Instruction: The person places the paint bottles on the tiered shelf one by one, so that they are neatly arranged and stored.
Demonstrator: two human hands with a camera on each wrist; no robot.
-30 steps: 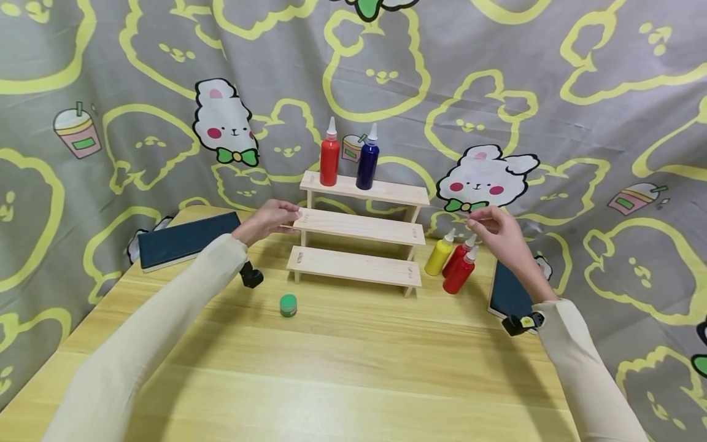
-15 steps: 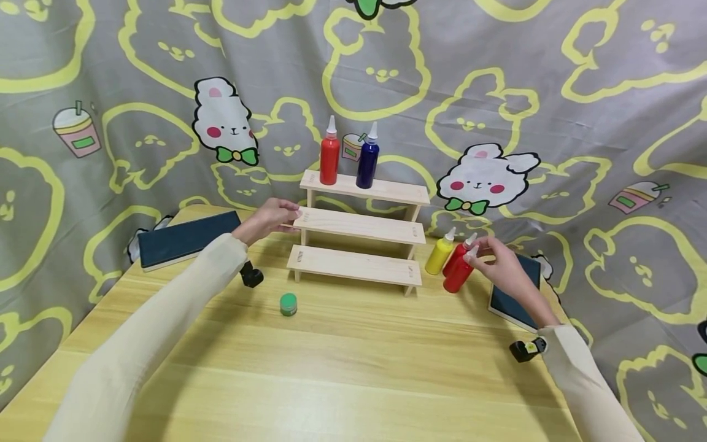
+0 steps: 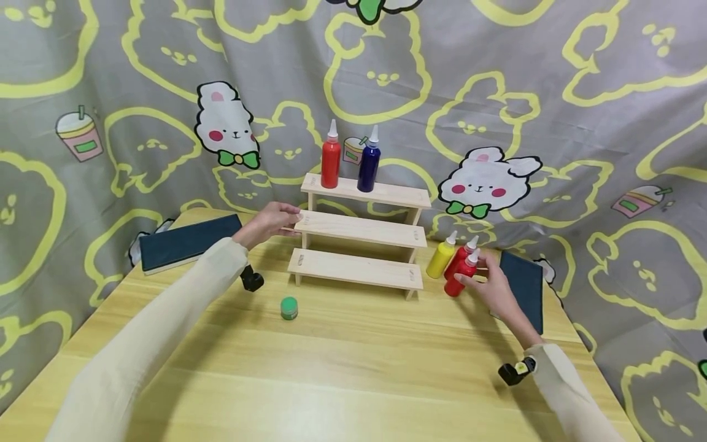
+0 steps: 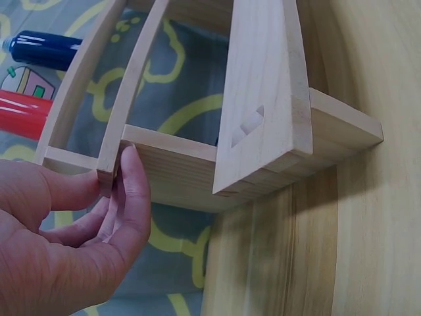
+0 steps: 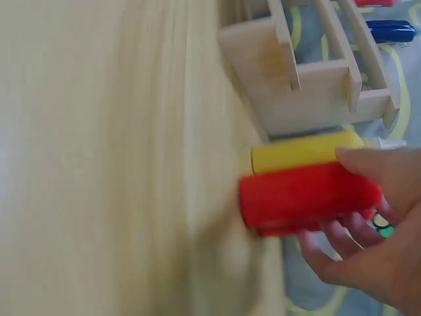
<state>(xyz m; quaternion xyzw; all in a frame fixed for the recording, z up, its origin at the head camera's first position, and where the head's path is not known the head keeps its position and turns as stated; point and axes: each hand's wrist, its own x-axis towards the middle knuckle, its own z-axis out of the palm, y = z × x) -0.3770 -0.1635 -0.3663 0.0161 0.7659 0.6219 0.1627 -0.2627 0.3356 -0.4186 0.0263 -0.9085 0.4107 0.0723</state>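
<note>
A three-tier wooden stand (image 3: 353, 270) is on the table. My left hand (image 3: 270, 222) pinches the left end of its middle board (image 4: 135, 85) between thumb and fingers. On the top tier stand a red squeeze bottle (image 3: 330, 164) and a dark blue one (image 3: 368, 167). Right of the stand, my right hand (image 3: 491, 287) curls round the front red squeeze bottle (image 5: 296, 197), thumb on one side and fingers on the other. Close behind it are a yellow squeeze bottle (image 3: 439, 261) and another red one (image 3: 455, 263), largely hidden in the right wrist view, which is blurred.
A small green-lidded jar (image 3: 289, 307) sits in front of the stand's left end. Dark flat boards lie at either side, one on the left (image 3: 185, 242) and one on the right (image 3: 523, 288), partly behind my right arm. A patterned curtain (image 3: 386, 73) hangs behind the table.
My right hand has come down from above the bottles' nozzles to the body of the front red bottle. The left hand keeps its place on the middle board.
</note>
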